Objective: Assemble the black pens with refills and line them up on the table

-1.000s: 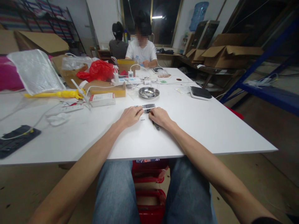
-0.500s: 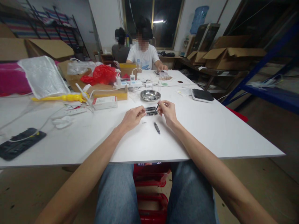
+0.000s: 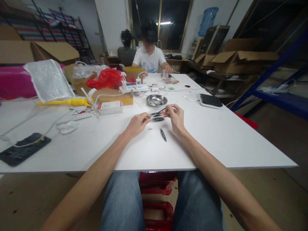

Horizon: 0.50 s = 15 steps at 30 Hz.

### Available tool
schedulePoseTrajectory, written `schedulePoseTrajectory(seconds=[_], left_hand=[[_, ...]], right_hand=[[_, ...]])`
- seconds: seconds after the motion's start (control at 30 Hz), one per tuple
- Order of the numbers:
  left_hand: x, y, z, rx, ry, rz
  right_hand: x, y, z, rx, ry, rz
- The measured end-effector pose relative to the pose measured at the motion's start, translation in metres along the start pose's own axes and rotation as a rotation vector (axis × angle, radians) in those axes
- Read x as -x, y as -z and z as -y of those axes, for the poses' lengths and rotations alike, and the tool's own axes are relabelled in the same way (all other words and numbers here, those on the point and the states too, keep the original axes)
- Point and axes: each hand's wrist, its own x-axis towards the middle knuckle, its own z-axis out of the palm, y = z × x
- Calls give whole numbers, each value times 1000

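Note:
My right hand [image 3: 176, 117] pinches a slim black pen-like stick [image 3: 160, 112], which slants down to the left over a row of similar dark pen-like pieces [image 3: 157, 119] lying on the white table. At the left end of that row, the fingers of my left hand [image 3: 139, 123] are pressed together; what they hold is too small to make out. Closer to me lies a single dark, tapered pen-like piece [image 3: 163, 134], apart from both hands. To its left is a tiny dark piece [image 3: 150, 129]. A shiny metal bowl [image 3: 156, 100] with small dark items inside stands just beyond the row.
Left of the bowl are a white-and-red box [image 3: 110, 107], a cardboard tray [image 3: 115, 98], a power strip [image 3: 134, 88] and loose cables. A black scale-like device [image 3: 210, 100] sits to the right. A co-worker [image 3: 149, 59] sits across the table [image 3: 216, 141].
The stick in my right hand has swung from steep to a flatter slant, its lower end moving toward my left hand. The view has shifted slightly.

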Motion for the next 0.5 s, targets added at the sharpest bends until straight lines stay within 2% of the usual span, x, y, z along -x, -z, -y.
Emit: schedulePoseTrajectory(seconds=[0.2,0.33,0.4,0.5], left_hand=[[-1,2,-1,-40,-1,-31],[-2,4,-3,-68,-28,-43],[-2,5,-5,-110,-37,-46],[-1,5,-8,-159,-42,-52]], right_hand=[[7,-7,3,-17,33,198],[14,-9,5,133,61,378],[15,-9,5,214,97,399],[16,-9,4,312,129,362]])
